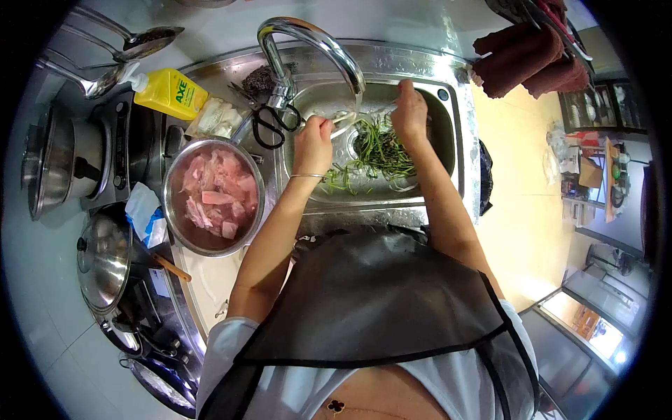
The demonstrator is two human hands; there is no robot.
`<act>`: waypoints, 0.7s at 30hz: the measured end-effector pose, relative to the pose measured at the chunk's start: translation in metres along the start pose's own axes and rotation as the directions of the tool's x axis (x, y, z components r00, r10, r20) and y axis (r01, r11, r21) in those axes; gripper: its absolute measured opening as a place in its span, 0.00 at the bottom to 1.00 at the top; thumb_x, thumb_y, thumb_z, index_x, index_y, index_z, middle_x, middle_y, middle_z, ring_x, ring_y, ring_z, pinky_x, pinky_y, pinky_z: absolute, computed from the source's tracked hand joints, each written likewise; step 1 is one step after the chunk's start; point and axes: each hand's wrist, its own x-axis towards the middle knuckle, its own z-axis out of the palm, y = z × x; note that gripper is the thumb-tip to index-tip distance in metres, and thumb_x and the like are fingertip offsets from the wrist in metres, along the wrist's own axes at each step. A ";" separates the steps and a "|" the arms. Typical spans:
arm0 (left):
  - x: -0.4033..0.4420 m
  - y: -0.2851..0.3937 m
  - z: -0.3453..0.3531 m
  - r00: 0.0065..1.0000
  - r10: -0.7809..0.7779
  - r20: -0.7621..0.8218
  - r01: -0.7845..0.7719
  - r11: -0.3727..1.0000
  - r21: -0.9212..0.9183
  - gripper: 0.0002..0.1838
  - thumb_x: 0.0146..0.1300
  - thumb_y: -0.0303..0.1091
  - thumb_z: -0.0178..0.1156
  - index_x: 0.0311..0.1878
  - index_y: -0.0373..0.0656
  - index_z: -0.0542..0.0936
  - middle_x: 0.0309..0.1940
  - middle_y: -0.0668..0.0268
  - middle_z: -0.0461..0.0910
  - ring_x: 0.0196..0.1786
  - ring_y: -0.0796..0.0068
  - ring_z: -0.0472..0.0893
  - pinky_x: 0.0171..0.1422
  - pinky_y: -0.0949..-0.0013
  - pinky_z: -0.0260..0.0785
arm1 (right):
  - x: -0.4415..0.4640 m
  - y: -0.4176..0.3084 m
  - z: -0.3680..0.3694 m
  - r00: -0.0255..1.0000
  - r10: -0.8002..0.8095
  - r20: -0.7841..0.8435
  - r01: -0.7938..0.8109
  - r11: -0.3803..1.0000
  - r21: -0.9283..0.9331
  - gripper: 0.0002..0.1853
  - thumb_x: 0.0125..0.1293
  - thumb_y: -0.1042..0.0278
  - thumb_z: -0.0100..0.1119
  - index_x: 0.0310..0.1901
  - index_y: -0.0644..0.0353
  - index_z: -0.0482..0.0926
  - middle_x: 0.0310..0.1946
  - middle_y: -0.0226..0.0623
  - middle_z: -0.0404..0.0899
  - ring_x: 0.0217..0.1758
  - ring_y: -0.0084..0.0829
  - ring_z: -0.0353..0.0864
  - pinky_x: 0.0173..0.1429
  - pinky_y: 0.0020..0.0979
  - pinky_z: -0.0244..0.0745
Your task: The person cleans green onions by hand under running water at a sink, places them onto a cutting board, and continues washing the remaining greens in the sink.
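Observation:
A steel sink (329, 190) holds a heap of wet leafy greens (381, 148), with pale stems toward the faucet. My left hand (313, 145), a bracelet at its wrist, is closed around pale stems (343, 124) at the sink's left side. Over the right part of the sink, my right hand (410, 110) has its fingers closed; what they hold, if anything, is hidden. Water runs from the curved faucet (311, 35) between my two hands onto the stems.
Left of the sink stand a metal bowl of raw meat (218, 196), black-handled scissors (269, 127), a yellow bottle (171, 93) and a plastic bag (215, 117). A lidded pot (103, 259) is farther left. Brown cloths (521, 59) hang at upper right.

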 end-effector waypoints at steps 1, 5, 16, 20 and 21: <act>-0.001 -0.003 -0.005 0.998 -0.036 0.053 0.038 0.999 -0.030 0.10 0.58 0.34 0.48 0.34 0.36 0.72 0.29 0.51 0.76 0.35 0.51 0.75 0.38 0.60 0.66 | 0.002 0.012 0.001 0.998 0.059 0.038 -0.058 0.998 -0.030 0.20 0.42 0.84 0.50 0.41 0.62 0.64 0.27 0.46 0.74 0.33 0.47 0.73 0.36 0.41 0.66; 0.002 -0.014 -0.010 0.960 -0.219 0.175 0.264 0.915 -0.306 0.12 0.58 0.36 0.48 0.36 0.35 0.73 0.27 0.59 0.78 0.31 0.66 0.78 0.35 0.66 0.68 | -0.006 0.039 0.019 0.911 -0.023 0.411 0.089 0.986 -0.141 0.19 0.43 0.84 0.50 0.42 0.63 0.68 0.32 0.49 0.74 0.40 0.46 0.72 0.44 0.36 0.69; 0.007 0.000 -0.012 0.953 -0.154 0.260 0.248 0.891 -0.380 0.12 0.58 0.35 0.49 0.36 0.34 0.73 0.25 0.63 0.77 0.24 0.79 0.74 0.30 0.76 0.65 | -0.006 -0.055 -0.022 0.875 -0.150 0.460 -0.218 0.726 0.652 0.20 0.52 0.80 0.54 0.49 0.66 0.66 0.23 0.32 0.76 0.28 0.21 0.74 0.36 0.22 0.68; 0.007 -0.001 -0.006 0.904 -0.140 0.403 0.297 0.885 -0.360 0.10 0.57 0.33 0.51 0.34 0.34 0.74 0.20 0.66 0.76 0.21 0.81 0.72 0.26 0.76 0.63 | -0.012 -0.075 -0.032 0.878 -0.157 0.453 -0.158 0.798 0.582 0.22 0.51 0.79 0.55 0.50 0.65 0.65 0.21 0.36 0.75 0.27 0.24 0.75 0.33 0.23 0.69; 0.008 -0.002 -0.003 0.930 -0.090 0.357 0.224 0.908 -0.355 0.10 0.56 0.33 0.52 0.33 0.34 0.75 0.18 0.67 0.75 0.20 0.81 0.72 0.24 0.76 0.62 | -0.014 -0.077 -0.033 0.880 -0.148 0.451 -0.126 0.843 0.523 0.23 0.51 0.80 0.54 0.51 0.64 0.64 0.22 0.39 0.75 0.26 0.28 0.76 0.32 0.25 0.69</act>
